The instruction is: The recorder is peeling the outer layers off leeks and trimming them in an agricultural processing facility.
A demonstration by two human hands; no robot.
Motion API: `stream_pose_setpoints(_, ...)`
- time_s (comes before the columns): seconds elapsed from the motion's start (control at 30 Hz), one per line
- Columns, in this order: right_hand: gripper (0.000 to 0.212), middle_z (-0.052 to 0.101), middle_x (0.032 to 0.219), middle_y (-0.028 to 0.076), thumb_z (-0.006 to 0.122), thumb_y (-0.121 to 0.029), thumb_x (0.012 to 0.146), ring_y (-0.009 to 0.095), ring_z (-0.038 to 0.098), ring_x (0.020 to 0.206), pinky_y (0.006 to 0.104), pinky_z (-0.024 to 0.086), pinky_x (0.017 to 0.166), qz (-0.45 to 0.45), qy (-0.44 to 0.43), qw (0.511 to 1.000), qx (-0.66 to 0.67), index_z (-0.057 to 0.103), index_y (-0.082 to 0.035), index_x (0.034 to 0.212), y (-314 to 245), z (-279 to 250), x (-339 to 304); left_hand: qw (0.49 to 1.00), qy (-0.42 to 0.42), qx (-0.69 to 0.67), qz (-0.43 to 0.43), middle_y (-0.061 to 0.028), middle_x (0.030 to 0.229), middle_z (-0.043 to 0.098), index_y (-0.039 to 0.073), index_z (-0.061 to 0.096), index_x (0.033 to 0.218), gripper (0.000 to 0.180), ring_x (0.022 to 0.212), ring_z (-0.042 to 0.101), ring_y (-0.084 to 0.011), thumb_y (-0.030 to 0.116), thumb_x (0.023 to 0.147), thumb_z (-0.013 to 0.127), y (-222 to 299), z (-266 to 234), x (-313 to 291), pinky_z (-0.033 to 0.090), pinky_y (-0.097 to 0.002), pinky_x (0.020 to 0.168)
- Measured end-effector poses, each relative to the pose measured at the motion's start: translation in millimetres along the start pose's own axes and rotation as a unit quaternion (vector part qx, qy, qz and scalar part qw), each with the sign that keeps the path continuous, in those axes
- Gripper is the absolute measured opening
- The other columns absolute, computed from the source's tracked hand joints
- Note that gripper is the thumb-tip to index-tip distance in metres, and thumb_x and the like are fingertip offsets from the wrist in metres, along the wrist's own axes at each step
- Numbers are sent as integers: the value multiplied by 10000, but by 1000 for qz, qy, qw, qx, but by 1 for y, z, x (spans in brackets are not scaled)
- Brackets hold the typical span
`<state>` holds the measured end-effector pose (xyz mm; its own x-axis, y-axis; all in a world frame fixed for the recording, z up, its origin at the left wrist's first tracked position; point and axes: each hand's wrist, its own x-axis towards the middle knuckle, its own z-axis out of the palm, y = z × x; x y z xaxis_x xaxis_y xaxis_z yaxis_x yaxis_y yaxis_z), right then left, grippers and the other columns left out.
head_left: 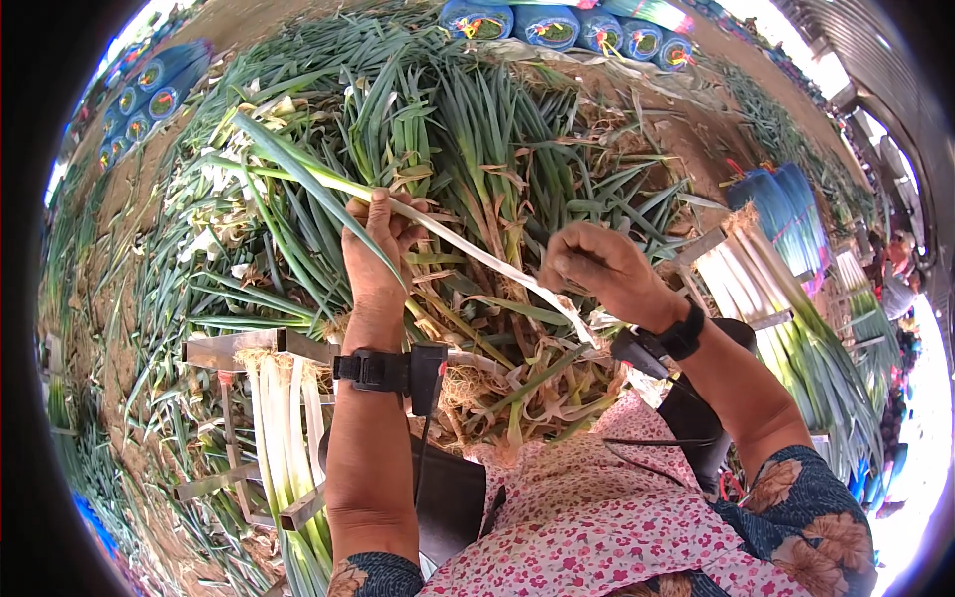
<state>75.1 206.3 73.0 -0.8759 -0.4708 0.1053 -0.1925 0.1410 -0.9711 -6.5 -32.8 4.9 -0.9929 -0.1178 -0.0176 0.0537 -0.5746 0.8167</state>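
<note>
We are peeling one long green-and-white leek (438,231). Our left hand (376,257) grips its stalk tight, up over the big heap of green leeks (468,139). Our right hand (597,269) pinches the white end. We think the loose skin needs pulling next. The grey metal rack (227,350) holds clean white leeks.

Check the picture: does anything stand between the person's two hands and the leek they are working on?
Nothing visible does. The left hand grips the leek near its green leaves, and the right hand holds the white stalk lower down. Both touch it directly, above the leek pile.
</note>
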Motion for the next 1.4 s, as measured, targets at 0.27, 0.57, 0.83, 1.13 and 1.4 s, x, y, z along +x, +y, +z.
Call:
stream_pose_setpoints(0.27, 113, 600, 773, 121, 573, -154, 863, 266, 603, 702, 336, 474, 642, 64, -103, 944, -306, 586, -44, 888, -9, -12, -62, 999, 38, -5, 14, -60, 843, 602, 73, 495, 959, 133, 801, 640, -195, 204, 934, 491, 12, -12, 8, 509, -266, 592)
stream_pose_setpoints(0.57, 208, 587, 676, 129, 487, -247, 840, 330, 602, 655, 450, 469, 575, 259, -224, 785, -516, 581, -64, 810, 60, -16, -134, 992, 123, -10, 38, -55, 862, 599, 96, 504, 970, 103, 757, 638, -196, 188, 927, 491, 28, -24, 14, 488, -277, 591)
stream_pose_setpoints(0.83, 269, 639, 810, 142, 542, -209, 755, 342, 631, 781, 451, 492, 692, 372, -326, 672, -550, 659, -49, 937, 127, -54, -169, 983, 148, -26, 103, -61, 845, 599, 77, 521, 964, 197, 760, 629, -184, 267, 916, 532, 47, -40, 19, 488, -260, 587)
stream_pose_setpoints(1.13, 504, 559, 1150, 195, 602, -303, 850, 290, 538, 1097, 362, 405, 956, 53, 78, 963, -251, 488, 27, 1215, 45, 17, -18, 992, 85, -12, 89, -57, 866, 582, 38, 496, 1019, 265, 753, 619, -175, 288, 933, 493, 38, -34, 20, 466, -254, 585)
stream_pose_setpoints(1.4, 297, 629, 960, 103, 602, -192, 876, 126, 596, 835, 249, 478, 742, 105, 96, 976, -166, 597, 31, 1072, 60, 33, -3, 993, 56, -41, 99, -49, 842, 587, 37, 500, 1037, 269, 760, 613, -168, 285, 931, 495, 38, -37, 20, 474, -263, 605)
